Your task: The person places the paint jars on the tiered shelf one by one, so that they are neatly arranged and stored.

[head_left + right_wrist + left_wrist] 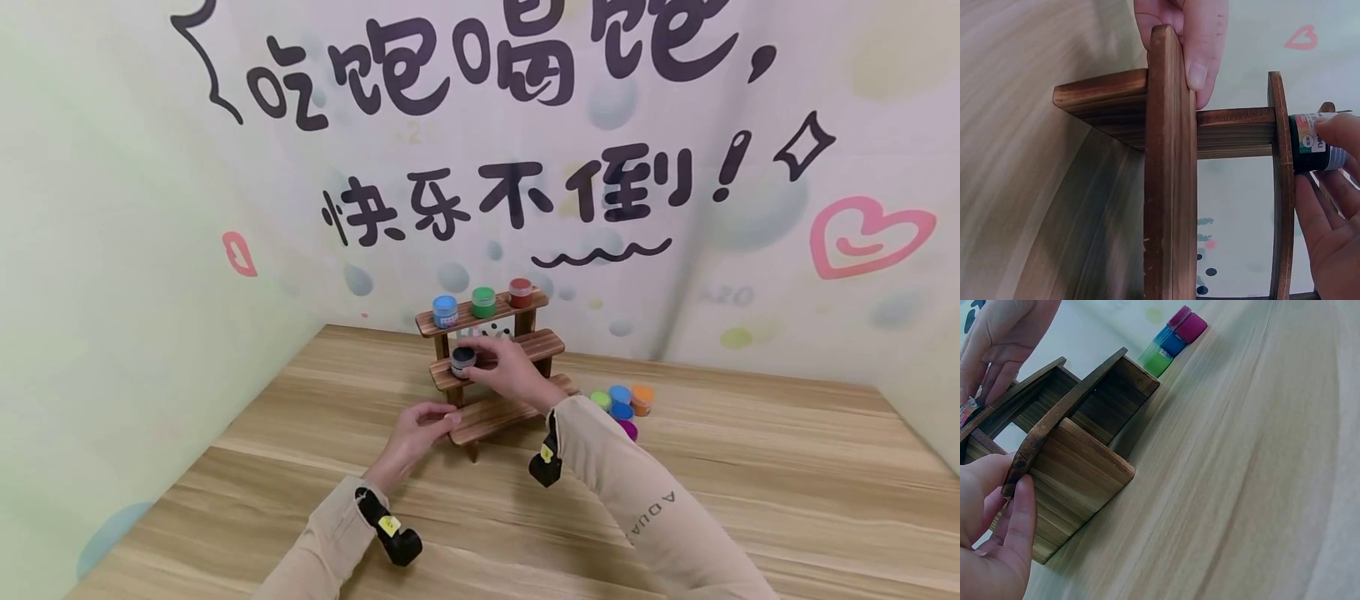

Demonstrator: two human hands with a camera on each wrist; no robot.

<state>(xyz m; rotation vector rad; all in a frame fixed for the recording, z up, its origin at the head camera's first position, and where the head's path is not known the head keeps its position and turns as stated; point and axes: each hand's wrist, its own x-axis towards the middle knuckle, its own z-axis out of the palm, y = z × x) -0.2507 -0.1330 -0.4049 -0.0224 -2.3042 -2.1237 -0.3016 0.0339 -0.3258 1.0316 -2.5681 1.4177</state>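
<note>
A three-tier wooden display rack (491, 417) stands on the table. My left hand (415, 435) pinches the left end of its lowest shelf, thumb on top and fingers beneath, as the left wrist view also shows. On the left part of the middle shelf is a small paint jar (463, 358) with dark, near-black paint and a printed label (1311, 140). My right hand (512, 371) grips this jar between thumb and fingers, its base right at the shelf board. Along the top shelf sit a blue paint jar (446, 313), a green one (483, 303) and a red one (520, 293).
Right of the rack several more paint jars cluster on the wood-grain table (712, 500), among them an orange jar (642, 400) and a magenta jar (628, 430). Behind the rack hangs a printed cloth backdrop (450, 150) with large dark characters.
</note>
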